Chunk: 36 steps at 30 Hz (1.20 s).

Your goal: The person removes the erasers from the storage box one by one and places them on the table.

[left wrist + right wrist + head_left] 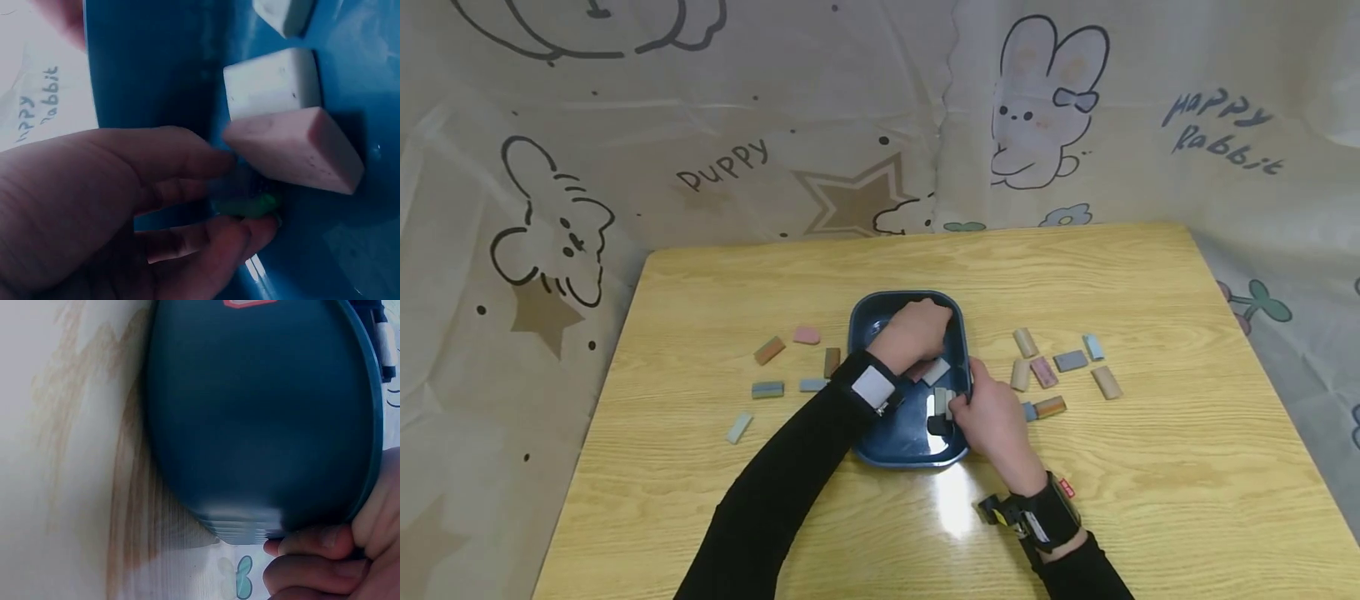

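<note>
A dark blue plastic tray (880, 442) stands in the middle of the table. My left hand (917, 333) reaches down into its far part. In the left wrist view its fingertips close around a small blue-and-green block (247, 203), partly hidden by the fingers. Right by those fingers a pink block (300, 150) leans against a white block (272, 81), both like erasers. My right hand (996, 421) grips the tray's right rim, thumb over the inside and fingers curled along the outer wall (262, 425). Pale blocks (940, 402) lie in the tray beside that thumb.
Several small blocks lie on the wooden table left of the tray, among them a pink one (807, 335) and a pale green one (740, 427). More lie on the right, including a grey one (1071, 361) and a tan one (1107, 382). A printed cloth (850, 108) hangs behind.
</note>
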### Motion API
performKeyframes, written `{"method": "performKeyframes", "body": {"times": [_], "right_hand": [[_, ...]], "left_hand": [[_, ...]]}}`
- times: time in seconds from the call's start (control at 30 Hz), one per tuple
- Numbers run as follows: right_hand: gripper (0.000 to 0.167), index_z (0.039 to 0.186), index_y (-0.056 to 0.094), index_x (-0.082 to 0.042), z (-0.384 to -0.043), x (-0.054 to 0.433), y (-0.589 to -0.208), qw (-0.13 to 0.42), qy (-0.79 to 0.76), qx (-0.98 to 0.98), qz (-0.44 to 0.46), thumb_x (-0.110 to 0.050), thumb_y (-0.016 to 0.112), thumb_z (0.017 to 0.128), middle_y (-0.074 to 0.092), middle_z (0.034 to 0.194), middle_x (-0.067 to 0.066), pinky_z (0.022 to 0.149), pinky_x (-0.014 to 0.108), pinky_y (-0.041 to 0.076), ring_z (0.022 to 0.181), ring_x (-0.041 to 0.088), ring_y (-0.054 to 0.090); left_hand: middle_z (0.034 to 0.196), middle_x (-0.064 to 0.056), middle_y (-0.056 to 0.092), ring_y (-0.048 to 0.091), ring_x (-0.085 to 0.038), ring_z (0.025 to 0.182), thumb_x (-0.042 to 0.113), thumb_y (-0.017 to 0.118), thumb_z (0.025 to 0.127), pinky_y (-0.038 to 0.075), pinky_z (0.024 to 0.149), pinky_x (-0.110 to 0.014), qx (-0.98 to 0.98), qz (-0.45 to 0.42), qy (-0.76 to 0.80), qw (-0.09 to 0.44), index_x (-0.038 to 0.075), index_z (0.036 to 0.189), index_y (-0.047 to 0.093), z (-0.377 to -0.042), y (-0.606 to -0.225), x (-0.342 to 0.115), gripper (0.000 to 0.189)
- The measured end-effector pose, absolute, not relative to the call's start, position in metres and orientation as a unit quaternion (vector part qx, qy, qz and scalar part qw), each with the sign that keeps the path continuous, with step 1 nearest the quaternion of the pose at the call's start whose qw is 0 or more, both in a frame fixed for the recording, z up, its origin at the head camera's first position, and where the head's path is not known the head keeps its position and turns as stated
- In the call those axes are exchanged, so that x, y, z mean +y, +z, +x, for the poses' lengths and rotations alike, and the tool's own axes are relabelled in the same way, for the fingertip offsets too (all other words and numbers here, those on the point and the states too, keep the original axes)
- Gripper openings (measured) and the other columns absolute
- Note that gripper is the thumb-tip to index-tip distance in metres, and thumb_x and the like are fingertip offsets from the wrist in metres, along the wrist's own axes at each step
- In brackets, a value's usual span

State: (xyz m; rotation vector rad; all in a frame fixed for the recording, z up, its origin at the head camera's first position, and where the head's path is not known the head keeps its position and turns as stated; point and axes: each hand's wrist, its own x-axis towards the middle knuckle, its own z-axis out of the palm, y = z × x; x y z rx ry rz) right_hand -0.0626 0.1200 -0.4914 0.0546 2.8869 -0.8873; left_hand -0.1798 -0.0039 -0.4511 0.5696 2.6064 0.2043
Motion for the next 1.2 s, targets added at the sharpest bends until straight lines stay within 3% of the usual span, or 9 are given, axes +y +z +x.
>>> {"method": "performKeyframes", "body": {"times": [0.07, 0.13, 0.33, 0.5, 0.67, 0.87, 1.0, 1.2], "right_hand": [[0.064, 0.142, 0.046, 0.001, -0.062, 0.12, -0.491, 0.056, -0.292, 0.955, 0.017, -0.015, 0.062, 0.082, 0.064, 0.079, 0.019, 0.051, 0.043, 0.045, 0.059, 0.028, 0.056], [0.064, 0.141, 0.047, 0.002, -0.062, 0.12, -0.491, 0.05, -0.292, 0.955, 0.016, -0.015, 0.062, 0.082, 0.065, 0.081, 0.02, 0.053, 0.044, 0.046, 0.061, 0.029, 0.058], [0.064, 0.141, 0.047, 0.002, -0.062, 0.121, -0.491, 0.046, -0.3, 0.953, 0.019, -0.014, 0.063, 0.081, 0.067, 0.088, 0.023, 0.056, 0.046, 0.048, 0.066, 0.032, 0.061], [0.065, 0.142, 0.046, 0.003, -0.063, 0.122, -0.489, 0.05, -0.3, 0.952, 0.02, -0.014, 0.063, 0.082, 0.066, 0.086, 0.022, 0.054, 0.043, 0.047, 0.063, 0.029, 0.059], [0.064, 0.141, 0.046, 0.003, -0.063, 0.124, -0.488, 0.047, -0.305, 0.951, 0.018, -0.014, 0.063, 0.082, 0.066, 0.086, 0.023, 0.055, 0.044, 0.047, 0.064, 0.03, 0.059], [0.065, 0.142, 0.046, 0.002, -0.062, 0.124, -0.489, 0.052, -0.312, 0.948, 0.02, -0.014, 0.062, 0.081, 0.067, 0.089, 0.023, 0.057, 0.046, 0.048, 0.066, 0.03, 0.059], [0.065, 0.143, 0.045, 0.002, -0.063, 0.121, -0.49, 0.06, -0.316, 0.947, 0.015, -0.015, 0.062, 0.082, 0.067, 0.089, 0.022, 0.055, 0.043, 0.047, 0.065, 0.028, 0.058], [0.066, 0.144, 0.044, 0.002, -0.063, 0.12, -0.49, 0.065, -0.317, 0.946, 0.022, -0.014, 0.062, 0.083, 0.066, 0.091, 0.023, 0.055, 0.041, 0.047, 0.066, 0.028, 0.059]], "left_hand": [[0.104, -0.007, 0.065, 0.063, -0.016, 0.071, 0.016, 0.064, 0.094, 0.05, 0.061, -0.027, 0.951, 0.211, 0.091, 0.207, 0.011, 0.122, 0.065, -0.174, -0.44, -0.011, 0.028], [0.111, -0.009, 0.056, 0.058, -0.018, 0.077, 0.019, 0.066, 0.091, 0.048, 0.064, -0.03, 0.956, 0.214, 0.105, 0.173, 0.014, 0.119, 0.063, -0.167, -0.426, -0.022, 0.029], [0.102, -0.006, 0.053, 0.055, -0.021, 0.077, 0.019, 0.067, 0.086, 0.046, 0.065, -0.034, 0.968, 0.179, 0.16, 0.075, 0.011, 0.11, 0.063, -0.135, -0.393, -0.077, 0.025], [0.102, -0.01, 0.056, 0.054, -0.022, 0.074, 0.018, 0.068, 0.086, 0.045, 0.06, -0.034, 0.97, 0.097, 0.22, 0.019, 0.007, 0.111, 0.064, -0.098, -0.411, -0.134, 0.028], [0.088, -0.009, 0.054, 0.05, -0.021, 0.067, 0.014, 0.068, 0.084, 0.04, 0.057, -0.033, 0.966, 0.042, 0.255, 0.025, 0.002, 0.105, 0.065, -0.067, -0.456, -0.165, 0.024], [0.079, -0.005, 0.049, 0.048, -0.02, 0.066, 0.017, 0.071, 0.085, 0.04, 0.058, -0.034, 0.963, 0.029, 0.264, 0.049, 0.003, 0.102, 0.064, -0.053, -0.49, -0.161, 0.023], [0.076, -0.003, 0.049, 0.048, -0.019, 0.065, 0.022, 0.075, 0.085, 0.04, 0.058, -0.034, 0.965, 0.009, 0.256, 0.05, 0.004, 0.1, 0.063, -0.05, -0.494, -0.159, 0.027], [0.077, -0.002, 0.052, 0.048, -0.018, 0.062, 0.024, 0.068, 0.089, 0.04, 0.056, -0.033, 0.965, 0.004, 0.258, 0.039, 0.003, 0.107, 0.063, -0.057, -0.472, -0.165, 0.028]]}}
